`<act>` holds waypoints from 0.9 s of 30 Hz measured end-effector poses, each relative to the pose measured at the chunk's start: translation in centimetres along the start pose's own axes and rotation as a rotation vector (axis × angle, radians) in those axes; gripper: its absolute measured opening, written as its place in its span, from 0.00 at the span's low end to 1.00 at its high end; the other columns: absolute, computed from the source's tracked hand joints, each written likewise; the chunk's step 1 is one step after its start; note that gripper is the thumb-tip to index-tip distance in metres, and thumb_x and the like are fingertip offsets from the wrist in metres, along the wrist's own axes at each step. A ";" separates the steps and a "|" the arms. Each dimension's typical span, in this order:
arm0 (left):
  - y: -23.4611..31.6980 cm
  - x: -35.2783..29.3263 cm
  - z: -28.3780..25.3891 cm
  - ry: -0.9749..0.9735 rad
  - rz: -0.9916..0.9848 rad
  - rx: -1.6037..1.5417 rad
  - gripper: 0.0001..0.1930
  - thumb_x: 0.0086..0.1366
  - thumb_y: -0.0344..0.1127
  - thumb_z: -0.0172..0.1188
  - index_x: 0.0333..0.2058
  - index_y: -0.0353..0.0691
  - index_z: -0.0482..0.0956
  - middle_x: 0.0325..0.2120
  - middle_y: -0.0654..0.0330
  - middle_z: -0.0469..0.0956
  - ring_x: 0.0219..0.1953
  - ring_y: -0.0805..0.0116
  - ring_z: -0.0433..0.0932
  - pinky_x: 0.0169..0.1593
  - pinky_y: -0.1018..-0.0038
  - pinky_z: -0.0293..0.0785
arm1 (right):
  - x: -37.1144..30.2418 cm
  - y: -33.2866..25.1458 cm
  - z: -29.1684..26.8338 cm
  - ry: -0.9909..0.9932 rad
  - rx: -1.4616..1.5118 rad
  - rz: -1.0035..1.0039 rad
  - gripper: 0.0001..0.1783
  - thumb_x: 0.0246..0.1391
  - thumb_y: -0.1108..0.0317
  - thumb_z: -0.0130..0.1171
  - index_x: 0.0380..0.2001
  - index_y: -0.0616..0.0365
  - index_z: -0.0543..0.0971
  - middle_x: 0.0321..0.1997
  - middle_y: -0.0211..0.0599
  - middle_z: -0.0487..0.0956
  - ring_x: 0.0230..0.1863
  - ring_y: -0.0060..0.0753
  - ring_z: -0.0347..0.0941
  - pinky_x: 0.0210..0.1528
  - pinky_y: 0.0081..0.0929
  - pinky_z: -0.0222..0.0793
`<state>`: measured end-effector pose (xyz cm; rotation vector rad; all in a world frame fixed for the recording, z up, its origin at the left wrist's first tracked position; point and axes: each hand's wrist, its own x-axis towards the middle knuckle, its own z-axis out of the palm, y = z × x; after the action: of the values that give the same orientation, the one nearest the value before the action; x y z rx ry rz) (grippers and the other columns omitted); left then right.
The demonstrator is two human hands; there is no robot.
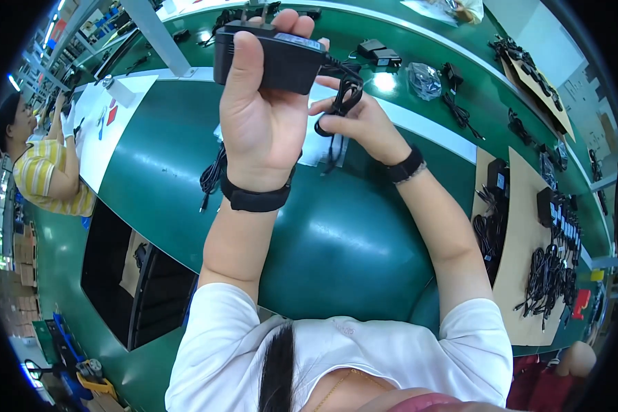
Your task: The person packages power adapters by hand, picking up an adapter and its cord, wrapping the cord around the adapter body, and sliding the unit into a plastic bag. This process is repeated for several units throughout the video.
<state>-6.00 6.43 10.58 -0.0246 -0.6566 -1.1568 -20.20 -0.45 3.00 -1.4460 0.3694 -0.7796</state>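
Note:
My left hand (271, 113) is raised and closed around a black power adapter (271, 63), thumb on its near face. Two metal plug prongs stick up from the adapter's top, and a printed label shows along its edge. From its right end a black cable runs over to my right hand (364, 123), whose fingers grip the bundled cable (342, 103). A loose end of that bundle hangs below the fingers. Beneath my left wrist, another coiled black cable (213, 177) lies on the green table (343, 240), its adapter hidden if there is one.
Bagged parts (424, 81) and more adapters (379, 53) lie across the far strip. At right, cardboard sheets (518, 275) carry rows of adapters with cables (556, 268). A black bin (137, 275) stands at lower left. A person in yellow stripes (51, 175) works at the left.

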 end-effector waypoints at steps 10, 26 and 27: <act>0.6 0.6 -0.8 0.032 -0.400 0.561 0.14 0.52 0.30 0.61 0.36 0.34 0.69 0.30 0.52 0.75 0.27 0.65 0.77 0.31 0.70 0.77 | -0.7 -3.5 -2.5 0.287 0.009 -0.161 0.18 0.52 0.67 0.55 0.46 0.62 0.68 0.33 0.36 0.76 0.32 0.23 0.71 0.32 0.17 0.67; -4.1 -0.9 -1.2 0.058 -0.157 0.747 0.18 0.47 0.31 0.67 0.33 0.35 0.67 0.28 0.60 0.72 0.29 0.75 0.73 0.33 0.80 0.73 | -2.3 -4.3 -0.2 0.347 -0.596 -0.360 0.28 0.47 0.81 0.54 0.54 0.54 0.67 0.45 0.31 0.71 0.40 0.19 0.68 0.44 0.17 0.64; -4.1 -0.9 -1.4 0.061 -0.159 0.748 0.18 0.47 0.31 0.67 0.33 0.35 0.67 0.28 0.60 0.72 0.29 0.75 0.73 0.33 0.80 0.73 | -2.3 -4.3 0.3 0.322 -0.600 -0.433 0.30 0.44 0.83 0.54 0.54 0.55 0.66 0.43 0.34 0.73 0.40 0.23 0.71 0.44 0.19 0.66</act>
<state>-9.05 4.95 7.76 0.7035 -1.0151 -0.9979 -22.68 1.56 6.71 -2.0010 0.5786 -1.3376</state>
